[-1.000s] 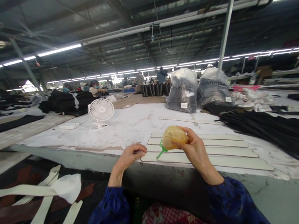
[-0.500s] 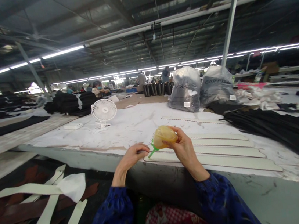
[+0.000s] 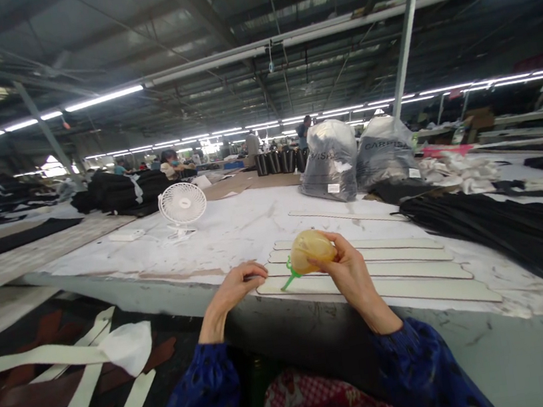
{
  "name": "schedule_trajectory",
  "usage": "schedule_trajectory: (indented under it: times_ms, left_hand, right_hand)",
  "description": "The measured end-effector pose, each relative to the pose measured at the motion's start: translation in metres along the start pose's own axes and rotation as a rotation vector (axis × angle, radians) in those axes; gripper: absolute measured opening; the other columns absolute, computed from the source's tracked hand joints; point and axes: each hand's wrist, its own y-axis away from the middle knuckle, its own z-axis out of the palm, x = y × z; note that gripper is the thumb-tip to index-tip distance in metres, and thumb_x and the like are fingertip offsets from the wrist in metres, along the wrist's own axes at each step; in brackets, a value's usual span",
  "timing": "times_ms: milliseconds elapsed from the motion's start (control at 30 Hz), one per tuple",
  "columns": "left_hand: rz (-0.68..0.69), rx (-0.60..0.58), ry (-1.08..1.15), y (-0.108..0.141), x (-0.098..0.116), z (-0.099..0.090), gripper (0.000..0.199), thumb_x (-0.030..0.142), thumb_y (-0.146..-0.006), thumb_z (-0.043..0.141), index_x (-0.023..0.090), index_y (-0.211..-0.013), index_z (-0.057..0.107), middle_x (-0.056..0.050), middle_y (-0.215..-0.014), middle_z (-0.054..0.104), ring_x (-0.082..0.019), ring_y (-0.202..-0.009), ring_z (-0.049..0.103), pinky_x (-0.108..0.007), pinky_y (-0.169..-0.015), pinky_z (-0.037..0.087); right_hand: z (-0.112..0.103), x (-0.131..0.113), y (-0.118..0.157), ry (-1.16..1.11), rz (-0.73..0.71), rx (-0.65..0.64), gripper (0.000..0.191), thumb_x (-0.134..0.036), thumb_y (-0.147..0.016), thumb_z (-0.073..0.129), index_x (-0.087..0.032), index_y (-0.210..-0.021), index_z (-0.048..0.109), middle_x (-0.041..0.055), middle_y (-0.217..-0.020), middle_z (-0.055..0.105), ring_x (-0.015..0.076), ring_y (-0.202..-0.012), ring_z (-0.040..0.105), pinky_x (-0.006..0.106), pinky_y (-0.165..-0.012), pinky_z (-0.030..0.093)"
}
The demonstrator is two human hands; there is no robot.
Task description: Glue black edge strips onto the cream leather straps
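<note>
My right hand [image 3: 355, 276] is wrapped round a soft, rounded squeeze bottle [image 3: 311, 250], yellowish and translucent. Its thin green nozzle [image 3: 291, 275] tilts down to the left, the tip at the nearest pale strip [image 3: 389, 286], close to that strip's left end. My left hand [image 3: 238, 292] has its fingers and thumb drawn together at this same end, at the table's front edge. Behind lie several more pale strips [image 3: 409, 251] with dark edges, side by side. What the bottle contains cannot be made out clearly.
A small white fan [image 3: 182, 204] stands on the paper-covered table [image 3: 234, 222], a white box [image 3: 126, 235] beside it. Plastic-wrapped bags [image 3: 330, 161] stand at the back. Black strips [image 3: 488, 233] are heaped at right; brown and pale offcuts [image 3: 75, 386] lie lower left.
My right hand has moved the squeeze bottle slightly right, its nozzle tip now a little farther along the strip from my left hand. The whole view has shifted slightly.
</note>
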Motion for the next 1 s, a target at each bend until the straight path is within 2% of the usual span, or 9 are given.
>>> schedule_trajectory:
  times_ms: [300,500,700,867,1000]
  left_hand:
    - [-0.03,0.005,0.002,0.0,0.0,0.0,0.018,0.034,-0.075,0.066,0.019,-0.081,0.071,-0.006,-0.102,0.065,-0.02,-0.094,0.059,-0.03,-0.084,0.043]
    - [-0.02,-0.002,-0.038,-0.001,-0.006,-0.002,0.021,0.038,-0.077,0.065,0.019,-0.083,0.071,-0.007,-0.105,0.065,-0.021,-0.096,0.059,-0.03,-0.083,0.043]
    - [-0.026,0.003,-0.062,-0.001,-0.004,-0.003,0.025,0.041,-0.075,0.065,0.019,-0.083,0.072,-0.008,-0.105,0.067,-0.023,-0.098,0.06,-0.034,-0.088,0.043]
    - [-0.025,0.009,-0.07,-0.001,-0.002,-0.003,0.023,0.041,-0.075,0.066,0.02,-0.083,0.073,-0.008,-0.105,0.068,-0.024,-0.101,0.06,-0.035,-0.091,0.043]
    - [-0.022,-0.002,-0.074,-0.001,-0.004,-0.004,0.023,0.04,-0.076,0.066,0.02,-0.083,0.073,-0.008,-0.106,0.067,-0.024,-0.102,0.059,-0.035,-0.092,0.043]
  right_hand:
    - [-0.032,-0.007,0.004,-0.002,-0.009,0.049,0.059,-0.032,-0.056,0.083,-0.021,-0.109,0.061,0.002,-0.093,0.07,0.0207,-0.081,0.064,0.032,-0.069,0.054]
    - [-0.042,-0.016,0.007,-0.011,0.002,0.063,0.06,-0.031,-0.054,0.084,-0.019,-0.108,0.061,0.0018,-0.089,0.071,0.0214,-0.081,0.065,0.033,-0.069,0.055]
    - [-0.026,-0.013,0.004,-0.041,0.009,0.063,0.057,-0.031,-0.055,0.082,-0.02,-0.106,0.061,0.0003,-0.087,0.07,0.0209,-0.081,0.064,0.034,-0.071,0.055]
    - [-0.009,-0.004,-0.001,-0.04,0.004,0.098,0.055,-0.035,-0.055,0.081,-0.021,-0.105,0.062,-0.0005,-0.083,0.068,0.0201,-0.076,0.063,0.032,-0.064,0.057]
    - [0.003,0.0,-0.003,-0.063,-0.013,0.078,0.054,-0.035,-0.056,0.08,-0.023,-0.106,0.063,-0.0007,-0.085,0.068,0.0191,-0.077,0.063,0.03,-0.062,0.056]
